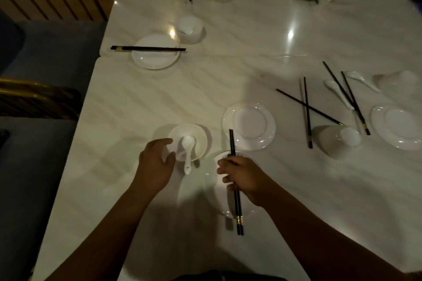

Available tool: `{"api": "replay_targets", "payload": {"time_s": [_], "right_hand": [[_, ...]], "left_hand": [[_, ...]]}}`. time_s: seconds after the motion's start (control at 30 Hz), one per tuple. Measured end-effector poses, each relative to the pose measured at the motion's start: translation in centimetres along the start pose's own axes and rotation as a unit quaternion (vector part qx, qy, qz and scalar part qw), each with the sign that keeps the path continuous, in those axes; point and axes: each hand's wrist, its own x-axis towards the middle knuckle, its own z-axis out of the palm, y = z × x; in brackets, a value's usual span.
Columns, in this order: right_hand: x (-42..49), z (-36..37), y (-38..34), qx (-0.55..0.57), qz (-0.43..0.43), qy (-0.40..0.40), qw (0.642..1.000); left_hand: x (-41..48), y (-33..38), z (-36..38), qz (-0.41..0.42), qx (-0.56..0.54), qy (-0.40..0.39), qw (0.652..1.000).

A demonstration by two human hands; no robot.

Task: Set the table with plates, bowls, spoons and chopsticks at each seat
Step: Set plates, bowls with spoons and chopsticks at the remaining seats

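1. While my right hand [242, 175] pinches the chopsticks [235, 180] over the near plate [220, 191], a careless release could roll them off its rim.
2. My left hand [155, 164], half open, cups the bowl [189, 141]; a nudge might tip its spoon [188, 150] out.
3. Farther right, loose chopsticks [307, 112] lie crossed, easily scattered.

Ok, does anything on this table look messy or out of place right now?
Yes. On the right, loose chopsticks lie crossed over each other, spoons are scattered among them, and a bowl lies tipped on its side. The settings at the far edge look orderly.
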Motion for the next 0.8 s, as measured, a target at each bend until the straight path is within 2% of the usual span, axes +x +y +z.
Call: {"api": "replay_targets", "payload": {"time_s": [0.13, 0.23, 0.33, 0.43, 0.57, 0.7, 0.8], "right_hand": [[-0.8, -4.2, -0.8, -0.026, -0.035, 0.053, 0.998], [-0.5, -8.1, -1.0, -0.026, -0.044, 0.095, 0.994], [1.2, -12.0, -0.7, -0.124, -0.069, 0.119, 0.983], [3.5, -15.5, -0.2, -0.303, -0.123, 0.124, 0.937], [6.2, -17.1, -0.1, -0.478, -0.221, 0.069, 0.847], [7.8, -16.9, -0.6, -0.582, -0.206, 0.007, 0.787], [8.5, -17.9, -1.1, -0.633, -0.213, 0.003, 0.745]], "left_hand": [[0.5, 5.6, 1.3, 0.075, 0.005, 0.025, 0.997], [1.0, 9.4, 3.8, 0.102, -0.012, 0.001, 0.995], [1.9, 12.4, 6.8, 0.103, -0.014, -0.031, 0.994], [4.0, 14.4, 9.7, 0.054, 0.022, -0.057, 0.997], [7.7, 16.8, 12.1, -0.042, 0.019, -0.078, 0.996], [10.4, 17.7, 13.6, -0.099, 0.046, -0.065, 0.992], [11.0, 17.7, 14.9, -0.126, 0.085, -0.069, 0.986]]}}
